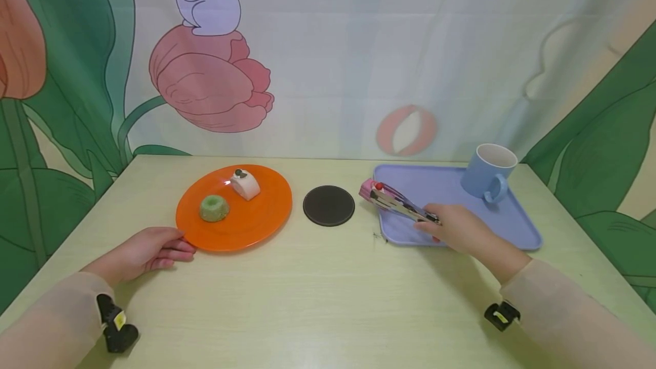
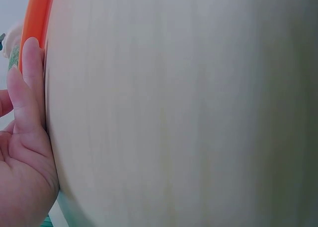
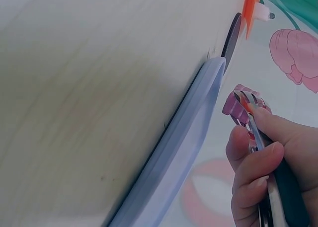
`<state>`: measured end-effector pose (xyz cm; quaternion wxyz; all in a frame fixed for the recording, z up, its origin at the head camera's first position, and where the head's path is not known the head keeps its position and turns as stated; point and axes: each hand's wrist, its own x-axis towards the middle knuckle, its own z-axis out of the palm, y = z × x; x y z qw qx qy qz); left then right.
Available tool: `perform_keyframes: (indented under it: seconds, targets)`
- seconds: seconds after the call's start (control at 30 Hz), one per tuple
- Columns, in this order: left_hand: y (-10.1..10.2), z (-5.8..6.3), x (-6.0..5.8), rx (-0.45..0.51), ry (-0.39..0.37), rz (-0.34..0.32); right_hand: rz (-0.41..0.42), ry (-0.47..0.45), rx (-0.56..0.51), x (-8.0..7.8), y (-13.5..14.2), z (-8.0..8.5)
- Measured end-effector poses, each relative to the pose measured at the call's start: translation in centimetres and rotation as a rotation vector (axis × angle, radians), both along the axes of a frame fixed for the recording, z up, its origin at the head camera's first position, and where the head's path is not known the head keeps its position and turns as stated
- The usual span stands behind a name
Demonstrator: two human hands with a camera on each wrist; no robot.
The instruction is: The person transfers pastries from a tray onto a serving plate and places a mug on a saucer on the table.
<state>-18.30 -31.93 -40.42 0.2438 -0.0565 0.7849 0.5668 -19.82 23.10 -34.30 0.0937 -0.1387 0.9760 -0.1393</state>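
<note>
A curtain printed with big flowers [image 1: 318, 73] hangs behind a pale table [image 1: 287, 300]. Nearest on the tabletop, the left hand [image 1: 148, 249] rests at the near-left rim of an orange plate [image 1: 256, 221], fingers touching its edge; whether they pinch it I cannot tell. The right hand [image 1: 453, 226] grasps a pair of tongs [image 1: 405, 208], whose tips hold a pink cake [image 1: 367, 189] in the air at the left edge of a blue tray [image 1: 425, 181]. This looks like the carrying step, with the cake picked up but not yet set down; the next move would call for an even squeeze and a level path, with the plate kept steady. On the plate sits a green cake [image 1: 214, 208] and, farther back, a white one [image 1: 246, 185]. A black coaster [image 1: 328, 205] lies between plate and tray, and a blue mug [image 1: 482, 172] stands upright toward the tray's far-right corner.
</note>
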Motion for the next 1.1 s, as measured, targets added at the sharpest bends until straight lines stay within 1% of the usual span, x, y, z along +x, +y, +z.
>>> perform_keyframes:
  seconds: [0.1, 0.37, 0.57, 0.8, 1.1]
  targets:
    - [0.0, 0.0, 0.0, 0.0, -0.001, 0.004, 0.009, 0.001, -0.011, 0.0, -0.2, -0.1]
    - [0.0, 0.0, 0.1, 0.003, -0.004, 0.004, 0.02, 0.0, 0.001, 0.1, -0.7, 0.1]
    - [0.0, 0.0, 0.0, 0.008, -0.001, -0.002, 0.039, 0.022, -0.001, 0.0, -0.9, 0.0]
    - [-0.2, -0.2, -0.1, 0.003, 0.003, -0.001, 0.021, -0.019, -0.022, 0.0, -1.6, 0.0]
    - [-0.1, -0.1, 0.0, 0.006, 0.003, -0.004, 0.027, -0.025, -0.045, 0.1, -1.9, -0.2]
